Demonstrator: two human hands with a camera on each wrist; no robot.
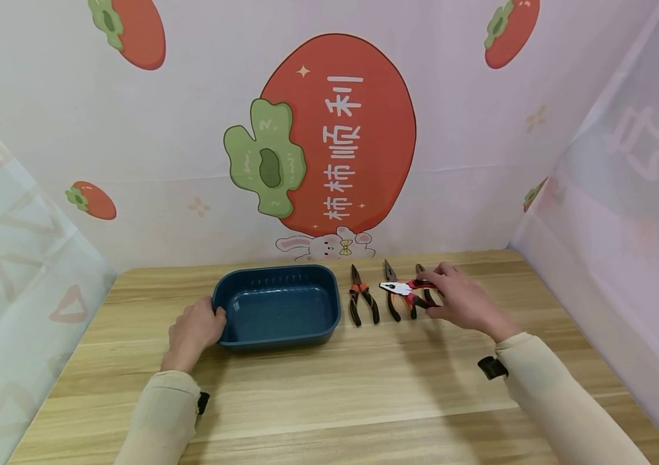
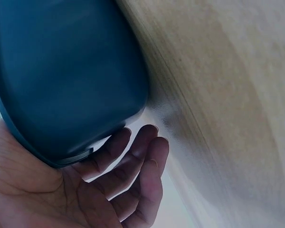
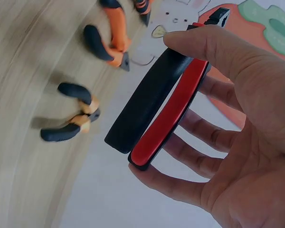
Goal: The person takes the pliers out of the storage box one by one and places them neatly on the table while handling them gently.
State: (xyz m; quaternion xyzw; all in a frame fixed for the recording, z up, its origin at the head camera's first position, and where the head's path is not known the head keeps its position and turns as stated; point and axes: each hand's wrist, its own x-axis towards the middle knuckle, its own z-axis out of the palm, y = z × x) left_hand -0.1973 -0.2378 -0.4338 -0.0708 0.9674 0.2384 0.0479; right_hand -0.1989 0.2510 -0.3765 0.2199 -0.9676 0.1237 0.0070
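Note:
My left hand (image 1: pixel 197 328) grips the left end of a dark blue plastic basin (image 1: pixel 283 313); the thumb lies over the rim and the fingers curve along the outer wall. In the left wrist view those fingers sit against the underside of the basin's end. Held up over the table, pliers (image 1: pixel 401 289) with red and black handles are in my right hand (image 1: pixel 463 300). Their metal jaws point left in the head view. The right wrist view shows thumb and fingers around the handles (image 3: pixel 173 111), which are nearly together.
Right of the basin, long-nose pliers (image 1: pixel 355 278) with orange and black handles lie on the wooden table (image 1: pixel 329 400). Two more pairs, the middle pliers (image 1: pixel 390 270) and the right pliers (image 1: pixel 420 269), lie partly hidden under the held ones. A printed cloth (image 1: pixel 457 213) hangs behind.

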